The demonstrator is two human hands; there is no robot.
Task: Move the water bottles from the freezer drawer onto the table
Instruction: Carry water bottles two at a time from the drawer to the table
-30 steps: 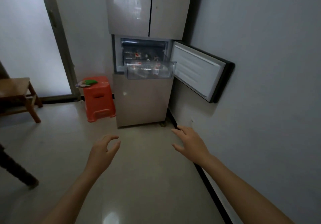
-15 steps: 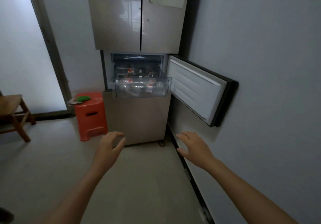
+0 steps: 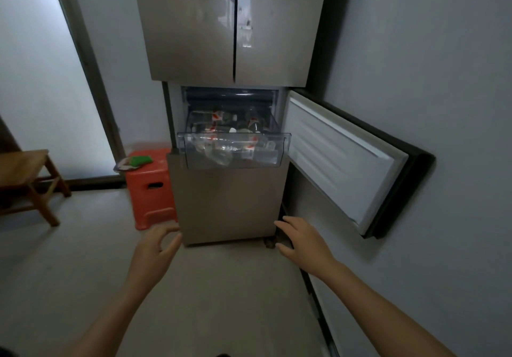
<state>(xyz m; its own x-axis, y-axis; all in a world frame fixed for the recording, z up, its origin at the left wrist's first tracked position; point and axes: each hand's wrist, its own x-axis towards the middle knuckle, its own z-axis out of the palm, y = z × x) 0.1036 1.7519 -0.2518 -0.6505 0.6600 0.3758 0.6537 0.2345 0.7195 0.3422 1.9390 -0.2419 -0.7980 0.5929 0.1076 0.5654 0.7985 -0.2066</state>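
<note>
A clear plastic freezer drawer (image 3: 191,151) is pulled out of the beige fridge (image 3: 230,201). Several clear water bottles (image 3: 224,150) with red-and-white labels lie inside it. The freezer door (image 3: 343,160) hangs swung out to the right. My left hand (image 3: 155,248) is held out low in front of the fridge's lower panel, fingers loosely curved and holding nothing. My right hand (image 3: 302,240) reaches forward at the same height, fingers spread, also holding nothing. Both hands are well below the drawer and apart from it.
An orange plastic stool (image 3: 151,190) stands left of the fridge with a small dish and a green thing (image 3: 138,159) on top. A wooden stool (image 3: 27,179) is at the far left. A grey wall (image 3: 443,79) runs close along the right.
The fridge and drawer have grown larger and nearer in view as I moved toward them. Both hands stay outstretched and hold nothing, now reaching closer to the fridge's base.
</note>
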